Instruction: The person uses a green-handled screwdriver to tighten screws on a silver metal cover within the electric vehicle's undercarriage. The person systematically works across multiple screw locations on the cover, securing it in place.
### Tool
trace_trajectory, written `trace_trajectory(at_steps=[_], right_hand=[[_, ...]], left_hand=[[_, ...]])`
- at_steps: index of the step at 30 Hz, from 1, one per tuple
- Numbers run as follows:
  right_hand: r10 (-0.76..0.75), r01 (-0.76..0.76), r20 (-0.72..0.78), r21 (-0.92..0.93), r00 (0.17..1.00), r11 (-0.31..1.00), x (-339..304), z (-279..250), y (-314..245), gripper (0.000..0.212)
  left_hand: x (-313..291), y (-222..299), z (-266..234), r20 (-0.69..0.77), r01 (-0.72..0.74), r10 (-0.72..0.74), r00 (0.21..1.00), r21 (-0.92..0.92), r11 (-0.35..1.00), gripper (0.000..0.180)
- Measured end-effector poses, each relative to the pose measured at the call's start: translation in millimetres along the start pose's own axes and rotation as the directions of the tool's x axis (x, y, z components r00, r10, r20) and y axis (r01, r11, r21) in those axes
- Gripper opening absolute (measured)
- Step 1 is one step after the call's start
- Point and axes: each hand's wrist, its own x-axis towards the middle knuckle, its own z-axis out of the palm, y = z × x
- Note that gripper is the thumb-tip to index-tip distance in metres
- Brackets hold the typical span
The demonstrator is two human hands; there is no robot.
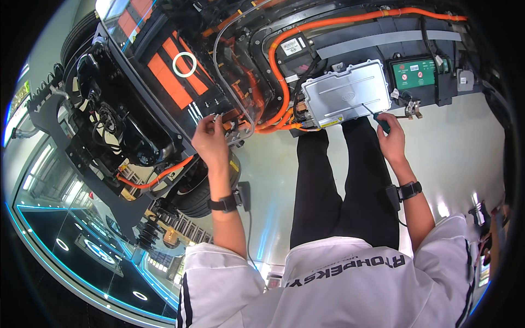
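My right hand (391,140) is wrapped round the dark green handle of a screwdriver (384,126). Its thin shaft points up and left over the lower right part of a silver metal box (344,94) with a ribbed lid; whether the tip touches the lid I cannot tell. Further left, my left hand (210,141) has its fingertips pinched together at the edge of the black unit with orange blocks (174,76). Something small and pale shows at those fingertips, too small to name. A clear cover edge (249,117) runs close by that hand.
Thick orange cables (279,71) loop around the silver box. Right of it sit a black module with a green label (414,72) and a loose metal bracket (413,109). A black drive unit (120,104) and a tyre (199,191) are on the left. Bands with cables circle both forearms.
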Motion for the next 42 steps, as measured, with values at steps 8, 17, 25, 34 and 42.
trace_trajectory(at_steps=[8,17,25,34,42], right_hand=[[0.069,-0.069,0.007,0.051,0.998,0.996,-51.1,32.1,-9.8,0.021],[0.274,-0.288,0.103,0.165,0.956,0.943,-67.8,81.0,-34.4,0.039],[0.333,-0.376,0.176,0.373,0.926,0.848,-35.5,121.6,-69.5,0.038],[0.2,-0.227,0.126,0.259,0.972,0.939,-17.5,143.0,-38.3,0.042],[0.102,-0.146,0.197,0.222,0.975,0.964,3.8,152.8,-14.7,0.05]], left_hand=[[30.2,-35.3,-0.6,0.054,-0.124,0.118,0.992,0.142,0.982,0.025],[-67.2,3.1,12.9,-0.05,-0.115,0.104,0.993,-0.356,0.927,0.011],[-132.6,-23.8,222.4,0.893,0.832,-0.012,0.45,-0.415,0.368,0.044],[-105.5,16.9,257.0,0.932,0.832,0.034,0.361,-0.338,0.439,0.043],[-101.4,11.9,283.4,0.903,0.832,-0.143,0.406,-0.301,0.466,0.045]])
